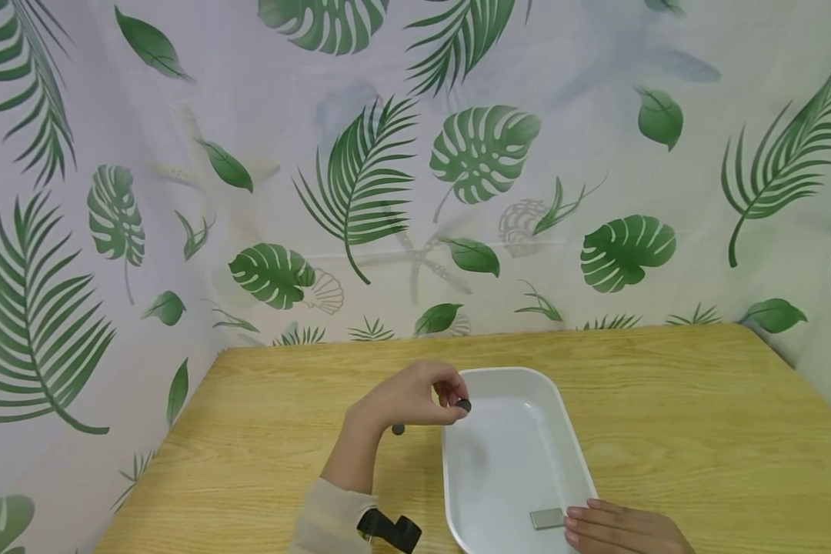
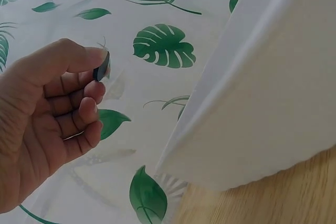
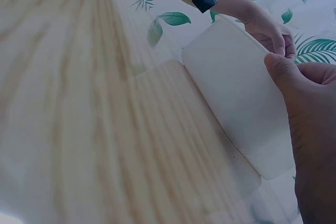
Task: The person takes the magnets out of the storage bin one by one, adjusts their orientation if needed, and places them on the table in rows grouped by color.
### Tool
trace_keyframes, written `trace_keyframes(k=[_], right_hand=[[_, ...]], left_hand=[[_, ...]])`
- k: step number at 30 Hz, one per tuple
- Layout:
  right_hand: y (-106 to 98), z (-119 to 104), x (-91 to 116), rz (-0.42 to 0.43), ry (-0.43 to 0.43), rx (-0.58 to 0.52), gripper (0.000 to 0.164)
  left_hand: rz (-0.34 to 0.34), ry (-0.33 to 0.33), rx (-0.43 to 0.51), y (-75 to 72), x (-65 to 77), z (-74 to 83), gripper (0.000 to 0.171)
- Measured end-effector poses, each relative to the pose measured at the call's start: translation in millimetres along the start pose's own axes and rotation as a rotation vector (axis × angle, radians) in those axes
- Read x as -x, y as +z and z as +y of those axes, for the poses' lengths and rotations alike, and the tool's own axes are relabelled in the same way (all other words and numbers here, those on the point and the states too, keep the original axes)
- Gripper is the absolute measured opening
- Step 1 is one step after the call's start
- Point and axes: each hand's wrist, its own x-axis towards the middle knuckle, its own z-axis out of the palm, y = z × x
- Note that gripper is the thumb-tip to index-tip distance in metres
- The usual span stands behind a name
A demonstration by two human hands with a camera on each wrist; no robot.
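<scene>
Between thumb and fingertips, my left hand (image 1: 415,396) pinches a small black disc (image 1: 463,405), which shows edge-on as a thin dark disc (image 2: 102,67) in the left wrist view. That hand is over the far left corner of a white rectangular tray (image 1: 448,477). My right hand (image 1: 626,529) grips the tray's right rim near its close end, fingers reaching over the inside. In the right wrist view, the thumb (image 3: 283,72) lies against the outer wall. Inside the tray, right by those fingertips, lies a small grey rectangular plate (image 1: 547,518).
A second dark disc (image 1: 398,429) lies on the wooden table (image 1: 249,462) left of the tray, partly behind my left wrist. A black strapped device (image 1: 390,529) sits on the left sleeve. Leaf-patterned cloth (image 1: 561,154) hangs behind the table and along its sides.
</scene>
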Motion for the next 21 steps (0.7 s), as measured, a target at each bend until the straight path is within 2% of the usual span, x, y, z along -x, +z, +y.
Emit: trace_keyframes(k=[8, 15, 21], right_hand=[[1, -3, -1, 0.073, 0.021, -0.009, 0.035], [2, -4, -4, 0.093, 0.029, -0.008, 0.035], [1, -4, -6, 0.1, 0.041, -0.017, 0.035]], left_hand=[[0.006, -0.045, -0.015, -7.4, 18.0, -7.4, 0.008], [0.035, -0.114, 0.018, -17.4, 36.4, -15.8, 0.008], [0.073, -0.123, -0.027, -26.0, 50.7, -23.5, 0.01]])
